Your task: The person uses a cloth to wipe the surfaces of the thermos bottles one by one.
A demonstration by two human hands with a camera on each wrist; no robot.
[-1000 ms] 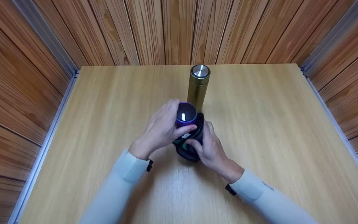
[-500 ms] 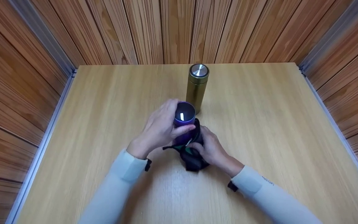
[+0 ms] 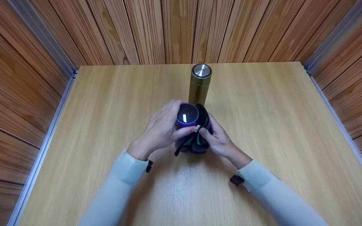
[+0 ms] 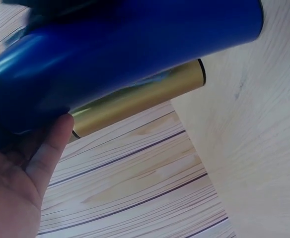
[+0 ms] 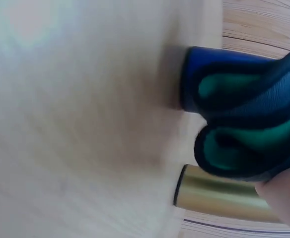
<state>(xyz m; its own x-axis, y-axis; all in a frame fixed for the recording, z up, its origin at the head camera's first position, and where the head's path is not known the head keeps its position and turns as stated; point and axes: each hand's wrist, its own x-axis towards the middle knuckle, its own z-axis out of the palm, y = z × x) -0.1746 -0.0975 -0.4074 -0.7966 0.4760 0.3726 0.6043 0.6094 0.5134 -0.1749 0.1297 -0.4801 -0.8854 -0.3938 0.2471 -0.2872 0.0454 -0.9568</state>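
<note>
Near the table's middle stands an upright blue-purple bottle [image 3: 187, 113] with a dark shiny top. My left hand [image 3: 160, 133] grips it round its upper part from the left, thumb across the front; its blue side [image 4: 135, 49] fills much of the left wrist view. In my right hand [image 3: 220, 139] is a dark soft sleeve [image 3: 203, 117], pinched beside the bottle. The right wrist view shows the sleeve [image 5: 279, 96] folded, with green lining, in front of part of the bottle [image 5: 222, 55]. A small white tag [image 3: 197, 128] shows near both thumbs. My right fingertips are hidden behind the sleeve.
A gold vacuum flask [image 3: 199, 91] with a silver lid stands upright just behind the bottle and sleeve. The light wooden table [image 3: 278, 125] is bounded by wood-plank walls [image 3: 181, 31] at the back and sides, with metal rails [image 3: 42, 147] along its side edges.
The dark sleeve first sagged toward the person, then rose and folded up against the bottle's right side. My right hand followed it, ending slightly farther right. My left hand and the bottle barely moved.
</note>
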